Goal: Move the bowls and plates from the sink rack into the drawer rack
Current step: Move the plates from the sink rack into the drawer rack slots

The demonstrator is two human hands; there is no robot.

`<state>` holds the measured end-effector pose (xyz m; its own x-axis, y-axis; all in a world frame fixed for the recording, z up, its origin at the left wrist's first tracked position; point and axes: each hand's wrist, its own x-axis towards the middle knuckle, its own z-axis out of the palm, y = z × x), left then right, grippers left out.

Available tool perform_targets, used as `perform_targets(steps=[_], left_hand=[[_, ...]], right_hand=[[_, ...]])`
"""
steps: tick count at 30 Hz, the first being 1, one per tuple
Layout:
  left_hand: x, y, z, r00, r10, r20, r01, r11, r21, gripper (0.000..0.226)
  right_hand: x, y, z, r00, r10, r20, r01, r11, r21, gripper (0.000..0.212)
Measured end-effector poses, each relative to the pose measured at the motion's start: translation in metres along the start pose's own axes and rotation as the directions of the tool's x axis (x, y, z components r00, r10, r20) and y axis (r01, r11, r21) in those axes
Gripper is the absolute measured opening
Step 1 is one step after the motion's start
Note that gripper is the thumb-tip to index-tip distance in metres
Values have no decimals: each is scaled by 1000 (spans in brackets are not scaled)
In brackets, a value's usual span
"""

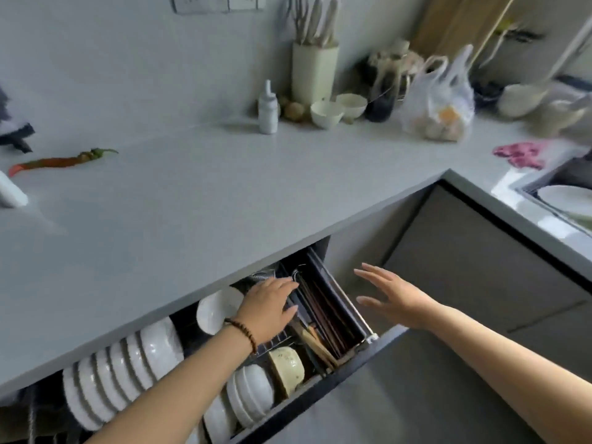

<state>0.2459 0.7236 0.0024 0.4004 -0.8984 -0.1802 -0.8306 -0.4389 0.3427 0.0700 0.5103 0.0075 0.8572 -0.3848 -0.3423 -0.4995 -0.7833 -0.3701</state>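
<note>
Right, grip of left hand [269, 310] was flat, empty, over chopsticks [322, 310] in drawer rack [278, 340]; right hand [394, 296] grip spread wide, empty; tabletop [192, 203] overhung racked bowls [153, 347].

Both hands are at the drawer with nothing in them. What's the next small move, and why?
Probably swing the right hand over toward the sink, where a white plate waits at the right edge. Both it and the left hand are open and hold nothing, and the drawer rack shows free wire beside its bowls.
</note>
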Motion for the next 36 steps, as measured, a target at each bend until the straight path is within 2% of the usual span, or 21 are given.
perform_targets(steps=[4,8,12,14,16,20,28,36], left_hand=[[72,118,-17,988,150,23,-151,987,56,61],[143,232,-18,974,225,39,-228,966,122,69],[202,330,-10,962,268,47,-272,944,189,69],[227,369,-4,957,286,58,-292,935,201,70],[249,403,0,949,305,77,-314,930,193,70],[296,459,8,926,361,114,-378,901,213,69],[443,541,34,888,430,162,-454,875,169,68],[590,594,91,865,415,282,-463,876,133,63]], right_hand=[[-68,98,-69,978,136,-156,-129,990,53,73],[-128,194,-118,946,245,-214,-238,969,59,74],[-173,277,-153,915,321,-245,-296,946,136,110],[-187,311,-166,895,361,-261,-324,930,174,104],[-195,341,-177,879,394,-270,-351,916,193,83],[-196,401,-196,842,447,-304,-398,893,209,70],[-152,522,-238,804,508,-308,-458,860,223,72],[-79,650,-262,790,582,-192,-523,804,282,73]])
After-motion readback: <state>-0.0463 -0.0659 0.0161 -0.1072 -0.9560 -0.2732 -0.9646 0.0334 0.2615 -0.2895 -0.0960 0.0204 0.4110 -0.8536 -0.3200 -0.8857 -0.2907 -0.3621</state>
